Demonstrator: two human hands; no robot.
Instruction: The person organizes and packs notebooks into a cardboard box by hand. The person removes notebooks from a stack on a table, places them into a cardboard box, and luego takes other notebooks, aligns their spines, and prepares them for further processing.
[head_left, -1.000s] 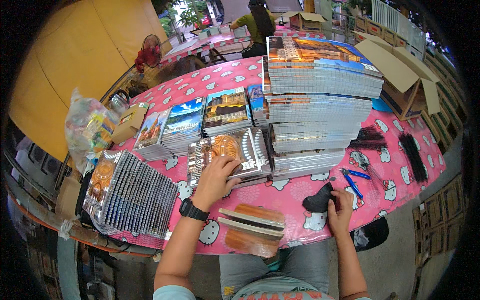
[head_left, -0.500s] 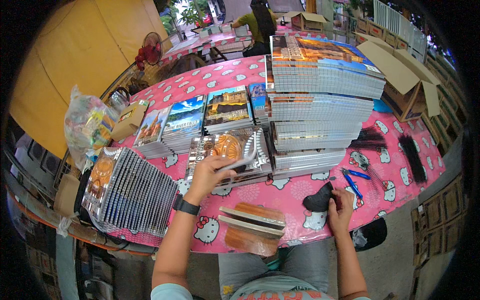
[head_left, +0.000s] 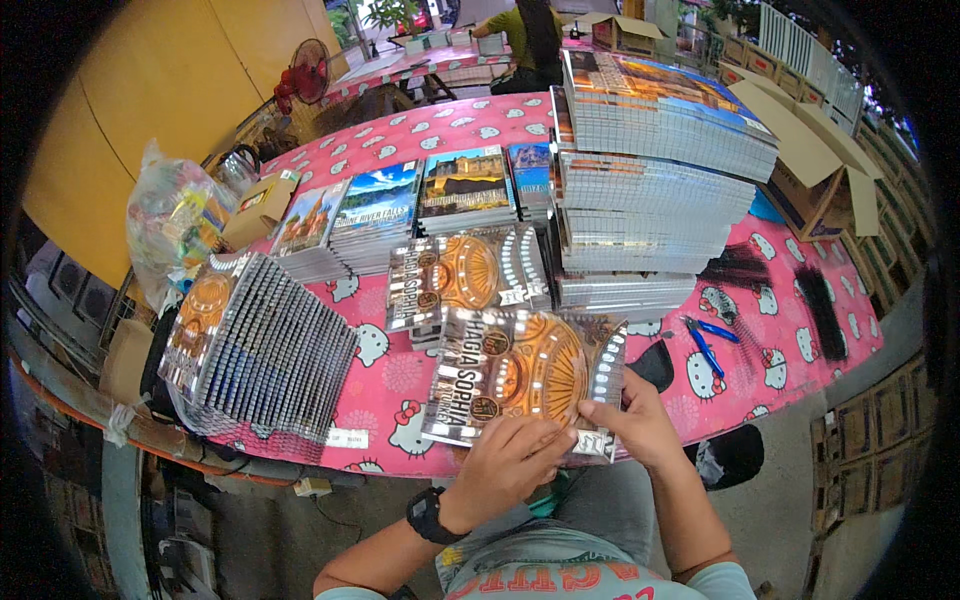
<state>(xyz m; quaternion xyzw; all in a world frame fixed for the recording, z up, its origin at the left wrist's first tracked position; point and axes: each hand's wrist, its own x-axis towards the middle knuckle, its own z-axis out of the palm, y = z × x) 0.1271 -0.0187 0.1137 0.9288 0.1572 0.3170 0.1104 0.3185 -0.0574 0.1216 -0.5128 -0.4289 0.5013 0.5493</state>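
Observation:
A thin glossy book (head_left: 535,370) with a brown-and-gold domed-ceiling cover lies tilted in front of me. My left hand (head_left: 510,462) grips its lower edge, fingers bunched together on the cover. My right hand (head_left: 640,422) holds the lower right corner, thumb on top and fingers partly hidden beneath. Just behind it lies a pile of books with the same cover (head_left: 465,270). The held book covers the spot where the wooden block was. A dark cloth piece (head_left: 655,365) peeks out beside its right edge.
A tall stack of books (head_left: 650,185) rises behind right. Another stack (head_left: 270,350) leans at left. Several picture-covered piles (head_left: 375,210) stand farther back. Blue pliers (head_left: 705,345) and black wire bundles (head_left: 822,315) lie right, near an open carton (head_left: 810,160). Another person (head_left: 525,45) sits beyond.
My left hand has brought a book from the pile toward me, over the wooden block. My right hand has left the dark cloth and taken hold of the book's corner.

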